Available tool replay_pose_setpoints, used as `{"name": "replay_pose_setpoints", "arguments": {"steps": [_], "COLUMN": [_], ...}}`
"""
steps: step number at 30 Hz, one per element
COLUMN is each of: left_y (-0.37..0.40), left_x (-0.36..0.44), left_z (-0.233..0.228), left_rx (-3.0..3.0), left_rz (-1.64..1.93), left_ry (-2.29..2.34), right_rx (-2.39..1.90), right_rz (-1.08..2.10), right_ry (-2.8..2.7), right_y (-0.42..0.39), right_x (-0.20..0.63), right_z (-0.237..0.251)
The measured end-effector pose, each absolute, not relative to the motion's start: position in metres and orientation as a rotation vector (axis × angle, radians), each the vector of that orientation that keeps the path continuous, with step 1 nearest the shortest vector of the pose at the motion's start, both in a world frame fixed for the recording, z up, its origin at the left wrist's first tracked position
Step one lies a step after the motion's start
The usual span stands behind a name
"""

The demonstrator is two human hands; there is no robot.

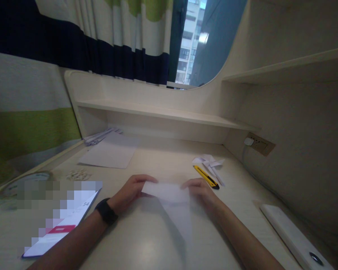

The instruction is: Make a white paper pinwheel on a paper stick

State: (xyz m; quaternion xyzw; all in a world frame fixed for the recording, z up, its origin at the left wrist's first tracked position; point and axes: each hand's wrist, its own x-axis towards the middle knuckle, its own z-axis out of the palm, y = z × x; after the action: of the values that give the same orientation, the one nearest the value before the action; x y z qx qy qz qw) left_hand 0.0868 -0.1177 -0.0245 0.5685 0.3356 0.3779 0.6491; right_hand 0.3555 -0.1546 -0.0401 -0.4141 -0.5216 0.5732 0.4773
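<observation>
A folded white paper (174, 204) lies on the pale desk (146, 247) in front of me, its point aimed toward me. My left hand (132, 189) pinches the paper's far left corner. My right hand (201, 191) holds the far right corner. A black band sits on my left wrist. A yellow utility knife (206, 176) lies just beyond my right hand. A small folded white paper shape (211, 164) rests behind the knife.
A phone (60, 225) lies at the left with its screen lit. A white sheet (109, 153) and a stack of papers (100, 135) lie at the back left. A white slab (294, 236) sits at the right, a wall socket (259, 143) above it.
</observation>
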Motion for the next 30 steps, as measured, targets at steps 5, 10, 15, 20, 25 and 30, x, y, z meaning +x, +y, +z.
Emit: {"name": "replay_pose_setpoints", "arguments": {"steps": [5, 10, 15, 20, 25, 30], "left_y": [-0.122, -0.115, -0.103, -0.109, -0.117, -0.116], "left_x": [0.084, 0.085, 0.084, 0.091, 0.103, 0.104], "left_z": [-0.023, -0.026, -0.034, -0.030, -0.026, -0.026], "left_rx": [1.220, 1.430, 1.772, 1.985, 1.876, 1.620], "left_rz": [1.009, 0.886, 0.828, 0.781, 0.785, 0.790], "left_ry": [0.684, 0.813, 0.889, 0.865, 0.873, 0.954], "right_rx": [-1.069, -1.023, -0.899, -1.142, -1.302, -1.416], "right_rz": [1.266, 1.333, 1.559, 1.438, 1.371, 1.336], "right_ry": [-1.539, -1.650, -1.700, -1.668, -1.661, -1.430], "right_y": [-0.158, -0.160, -0.165, -0.171, -0.174, -0.173], "right_x": [0.356, 0.360, 0.366, 0.336, 0.303, 0.298], "right_z": [-0.031, -0.029, -0.016, -0.012, -0.029, -0.037]}}
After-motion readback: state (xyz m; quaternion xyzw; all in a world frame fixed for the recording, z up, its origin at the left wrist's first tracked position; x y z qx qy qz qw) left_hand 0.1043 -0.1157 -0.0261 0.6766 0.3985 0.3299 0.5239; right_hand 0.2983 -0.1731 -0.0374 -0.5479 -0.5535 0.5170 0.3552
